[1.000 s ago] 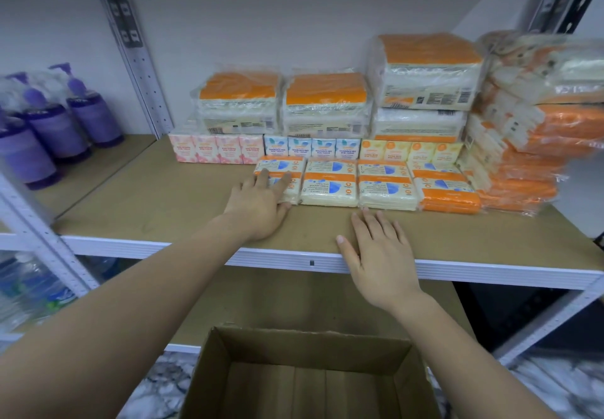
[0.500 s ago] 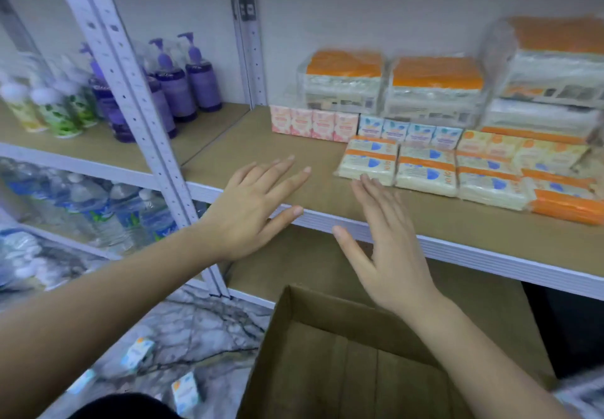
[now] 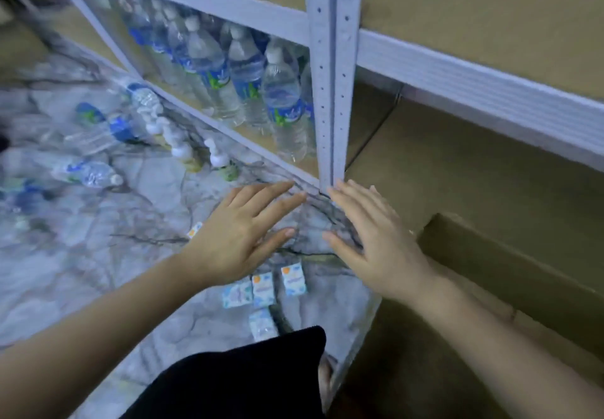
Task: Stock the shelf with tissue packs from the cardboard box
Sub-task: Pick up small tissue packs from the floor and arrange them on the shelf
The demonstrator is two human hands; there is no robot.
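both hands, left hand (image 3: 242,235) and right hand (image 3: 376,242), are hovering flat-fingered and empty over small blue-and-white tissue packs (image 3: 261,289) lying on the marbled floor beside the brown cardboard box (image 3: 510,275); gathering them likely comes next, by lowering and pinching.

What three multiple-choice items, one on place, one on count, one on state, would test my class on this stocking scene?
1. Where do the small tissue packs lie?
A. on the floor
B. in the cardboard box
C. on the top shelf

2. How many small packs lie under and near the left hand?
A. one
B. five
C. ten

3. How are the left hand and right hand?
A. gripping bottles
B. open, holding nothing
C. fists

Key: 1 A, they lie on the marbled floor; 2 B, five show; 3 B, fingers are straight.
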